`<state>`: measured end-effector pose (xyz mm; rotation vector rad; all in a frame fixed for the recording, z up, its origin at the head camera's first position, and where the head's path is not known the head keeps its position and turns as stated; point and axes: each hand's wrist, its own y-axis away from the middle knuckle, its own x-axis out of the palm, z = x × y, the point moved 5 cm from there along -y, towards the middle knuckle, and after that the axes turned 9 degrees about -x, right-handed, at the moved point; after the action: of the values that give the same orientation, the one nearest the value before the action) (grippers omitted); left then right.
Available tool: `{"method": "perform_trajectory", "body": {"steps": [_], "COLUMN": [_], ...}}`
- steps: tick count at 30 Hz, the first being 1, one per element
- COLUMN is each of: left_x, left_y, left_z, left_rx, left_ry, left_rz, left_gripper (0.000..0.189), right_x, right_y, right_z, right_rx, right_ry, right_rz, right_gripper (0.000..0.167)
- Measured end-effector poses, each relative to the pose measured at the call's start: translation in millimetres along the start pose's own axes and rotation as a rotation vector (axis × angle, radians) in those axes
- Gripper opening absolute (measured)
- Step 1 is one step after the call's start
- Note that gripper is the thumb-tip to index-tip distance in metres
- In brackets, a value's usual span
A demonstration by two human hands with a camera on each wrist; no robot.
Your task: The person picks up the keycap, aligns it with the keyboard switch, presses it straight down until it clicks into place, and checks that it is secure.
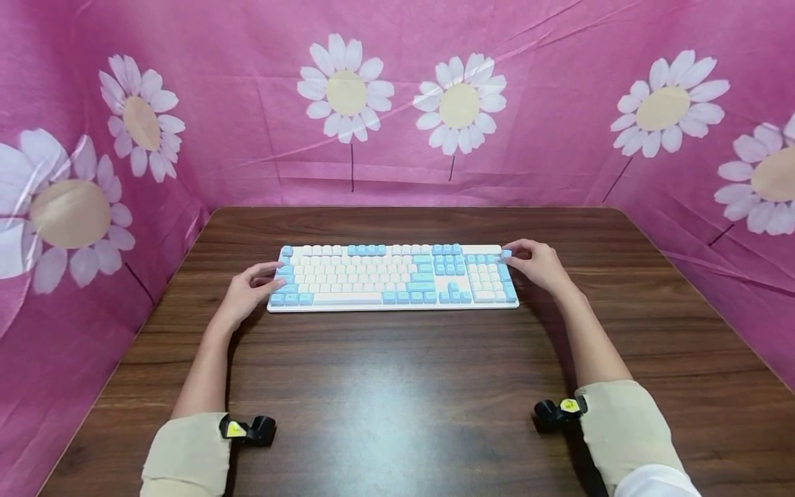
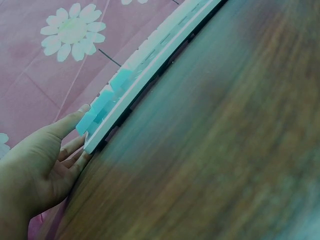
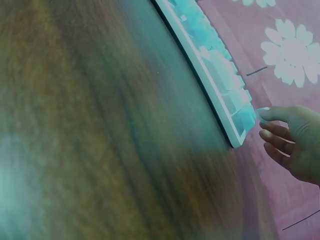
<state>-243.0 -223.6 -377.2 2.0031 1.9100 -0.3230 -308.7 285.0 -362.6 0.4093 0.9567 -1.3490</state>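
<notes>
A white and light-blue keyboard (image 1: pixel 348 277) lies on the brown wooden table, its long side facing me. At its left end my left hand (image 1: pixel 243 293) grips the edge. The left wrist view shows that hand (image 2: pixel 42 167) with the thumb by the blue keys (image 2: pixel 102 102) and other fingers at the side of the case. Near the top right corner, my right hand (image 1: pixel 540 266) pinches a small light-blue keycap (image 1: pixel 506 254) between thumb and finger. In the right wrist view the keycap (image 3: pixel 262 111) is mostly hidden by the fingertips; the other fingers are loosely bent.
The wooden table (image 1: pixel 385 386) extends around the keyboard. Pink cloth (image 1: pixel 397 166) printed with white daisies hangs behind and at both sides. Black wrist cameras are strapped to the left sleeve (image 1: pixel 186 452) and right sleeve (image 1: pixel 633 428).
</notes>
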Motion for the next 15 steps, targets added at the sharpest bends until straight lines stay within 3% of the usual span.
{"method": "perform_trajectory", "body": {"steps": [15], "left_x": [0.1], "left_y": [1.0], "left_z": [-0.6], "left_rx": [0.012], "left_ry": [0.007], "left_rz": [0.0], "left_gripper": [0.045], "right_x": [7.3], "right_y": [-2.6], "right_z": [-0.6], "right_rx": [0.022], "right_ry": [-0.014], "right_rz": [0.127], "right_gripper": [0.031]}}
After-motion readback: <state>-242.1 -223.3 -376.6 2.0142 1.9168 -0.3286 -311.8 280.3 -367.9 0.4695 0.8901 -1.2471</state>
